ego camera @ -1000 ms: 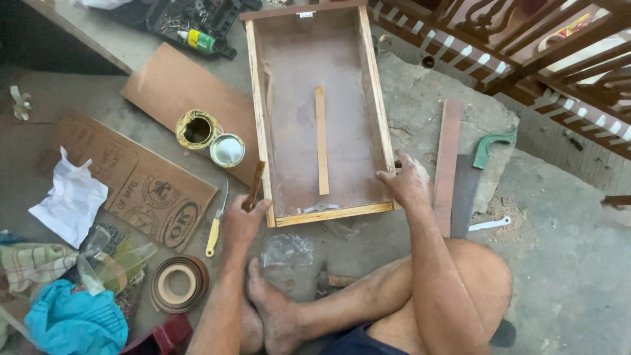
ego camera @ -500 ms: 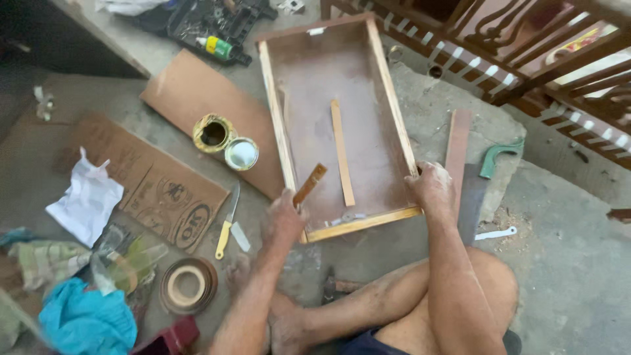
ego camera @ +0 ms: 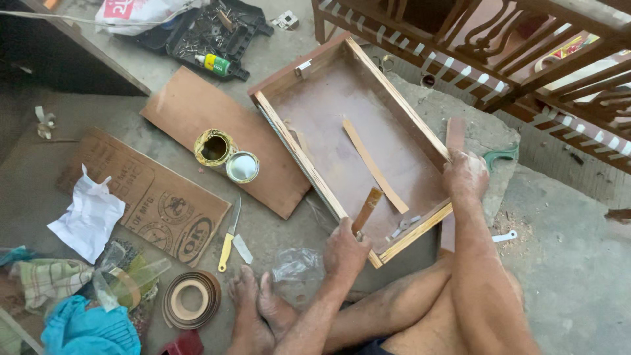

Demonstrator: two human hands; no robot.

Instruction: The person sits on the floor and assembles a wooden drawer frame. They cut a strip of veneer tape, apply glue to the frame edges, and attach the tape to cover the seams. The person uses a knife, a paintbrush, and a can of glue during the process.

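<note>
The right hand (ego camera: 465, 176) clamps the wooden tray (ego camera: 348, 131) by its rim, steadying it, while the left hand (ego camera: 345, 248) pinches a brush (ego camera: 366, 209) angled over its edge.

Single head cam, looking steeply down past my knees, close over the wooden drawer (ego camera: 358, 141) on the floor.

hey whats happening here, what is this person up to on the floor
A person sits on the floor with a shallow wooden tray tilted in front of them. The right hand grips the tray's near right corner, and the left hand holds a short wooden stick at its near edge. A loose thin wood strip lies inside the tray. To the left, an open can and its lid sit on a brown board, with a yellow-handled knife nearby.
</note>
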